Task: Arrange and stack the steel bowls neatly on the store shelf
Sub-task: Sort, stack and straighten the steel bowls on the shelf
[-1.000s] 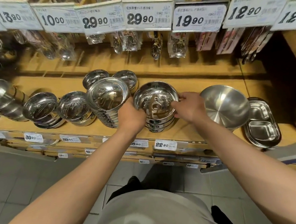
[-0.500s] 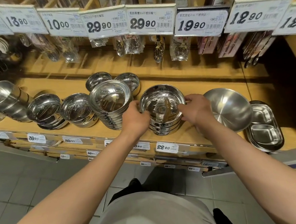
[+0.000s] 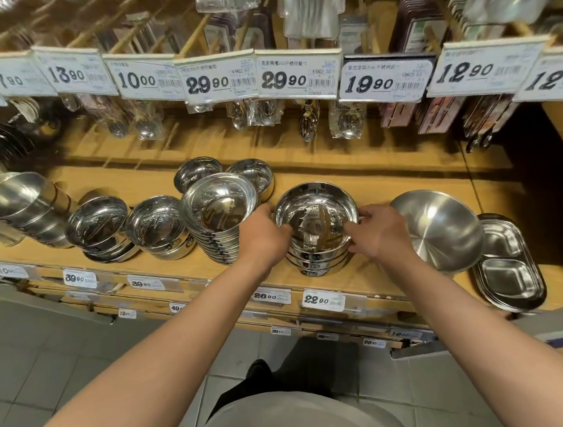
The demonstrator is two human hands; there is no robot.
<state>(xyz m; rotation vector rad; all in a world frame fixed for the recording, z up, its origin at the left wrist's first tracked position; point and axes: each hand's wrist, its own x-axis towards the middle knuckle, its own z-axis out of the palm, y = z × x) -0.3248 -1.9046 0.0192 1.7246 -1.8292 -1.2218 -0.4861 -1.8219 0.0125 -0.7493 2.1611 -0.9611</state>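
A short stack of shiny steel bowls stands on the wooden shelf in front of me. My left hand grips the stack's left side, thumb hooked over the top bowl's rim. My right hand holds the right side, fingers curled around the rim. A taller stack of bowls stands just left of my left hand. Further left are two lower bowl stacks. Two small bowls sit behind the tall stack.
A large matte steel bowl leans tilted at the right, against divided steel trays. Nested bowls lying on their side are at far left. Price tags line the shelf edge; packaged spoons hang behind.
The view has tilted up slightly, so the shelf sits lower in the frame. Both hands stay on the same bowl stack, shifted a little lower on its sides.
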